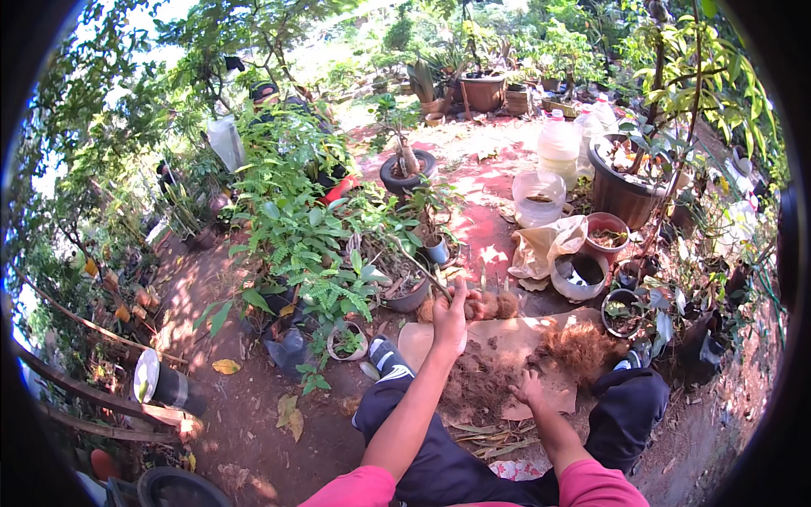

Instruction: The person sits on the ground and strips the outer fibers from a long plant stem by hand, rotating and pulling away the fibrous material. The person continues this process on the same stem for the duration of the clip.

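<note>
My left hand (451, 320) is raised over the far left part of a flat brown sheet (437, 336). It grips a thin plant stem (418, 260), which slants up and away to the left. Beyond the fingers, fibre-wrapped root balls (507, 305) with short upright stems stand in a row at the sheet's far edge. My right hand (527, 388) is low over the sheet, fingers apart and holding nothing visible, at the right side of a heap of dark loose soil (472, 386). A tangle of brown coconut fibre (576, 348) lies beyond it to the right.
Potted plants (347, 341) and leafy shrubs crowd the left. To the right stand a cut plastic container (538, 198), a crumpled bag (548, 244), a white pot (579, 277) and a large brown planter (624, 190). Another person (336, 187) is partly hidden behind foliage.
</note>
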A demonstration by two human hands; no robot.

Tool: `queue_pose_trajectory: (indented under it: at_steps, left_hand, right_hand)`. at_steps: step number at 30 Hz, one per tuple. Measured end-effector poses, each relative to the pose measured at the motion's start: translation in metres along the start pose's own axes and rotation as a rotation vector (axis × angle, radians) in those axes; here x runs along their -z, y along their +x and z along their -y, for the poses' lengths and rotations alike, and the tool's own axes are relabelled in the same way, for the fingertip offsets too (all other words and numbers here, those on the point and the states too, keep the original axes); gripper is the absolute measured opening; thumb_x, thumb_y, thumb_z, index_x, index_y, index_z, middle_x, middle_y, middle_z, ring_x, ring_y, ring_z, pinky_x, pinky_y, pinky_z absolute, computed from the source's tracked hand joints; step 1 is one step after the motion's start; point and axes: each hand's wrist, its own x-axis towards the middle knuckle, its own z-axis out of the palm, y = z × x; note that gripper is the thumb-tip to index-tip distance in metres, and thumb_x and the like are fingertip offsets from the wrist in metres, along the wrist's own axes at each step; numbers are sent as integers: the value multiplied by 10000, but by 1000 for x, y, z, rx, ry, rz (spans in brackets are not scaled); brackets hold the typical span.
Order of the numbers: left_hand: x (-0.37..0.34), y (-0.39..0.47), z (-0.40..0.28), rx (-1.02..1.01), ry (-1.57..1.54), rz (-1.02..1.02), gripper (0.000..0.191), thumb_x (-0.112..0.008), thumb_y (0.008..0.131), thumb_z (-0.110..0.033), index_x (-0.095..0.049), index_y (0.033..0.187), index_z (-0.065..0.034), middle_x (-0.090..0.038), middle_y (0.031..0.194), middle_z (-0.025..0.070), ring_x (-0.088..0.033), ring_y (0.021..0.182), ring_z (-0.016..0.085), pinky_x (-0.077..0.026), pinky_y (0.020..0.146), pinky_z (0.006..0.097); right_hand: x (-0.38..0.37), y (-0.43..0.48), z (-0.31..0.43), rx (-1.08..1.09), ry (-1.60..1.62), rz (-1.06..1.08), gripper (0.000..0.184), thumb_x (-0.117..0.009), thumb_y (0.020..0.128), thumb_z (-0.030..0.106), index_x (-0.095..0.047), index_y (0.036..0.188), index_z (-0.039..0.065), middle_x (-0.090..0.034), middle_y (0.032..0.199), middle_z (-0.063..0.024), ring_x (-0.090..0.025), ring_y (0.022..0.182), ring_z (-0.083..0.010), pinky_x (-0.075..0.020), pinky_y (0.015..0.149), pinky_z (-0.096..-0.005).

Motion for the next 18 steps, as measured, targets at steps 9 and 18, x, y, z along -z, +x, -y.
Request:
queue_pose_trajectory:
  at_steps: [9, 18]
  left_hand:
    - [-7, -1, -23, -136, 36, -66, 344, -581, 956, -189, -418, 656, -141, -436, 501, -3, -408, 345, 116, -271, 301, 251]
    - [-9, 6, -9, 187, -99, -176, 238, -642, 923, -273, -490, 837, -111, -531, 681, 23, -509, 527, 148, -377, 464, 265]
  right_hand:
    - [-103, -38, 59, -57, 98, 0, 1066, -784, 761, 403, -131, 1529, 57, -114, 1568, -246, -187, 1431, -427, -228, 1167, -498]
    - [-77, -5, 45, 8, 108, -161, 653, -774, 768, 185, -410, 1292, 45, -450, 1241, -207, -514, 1133, -404, -463, 939, -480]
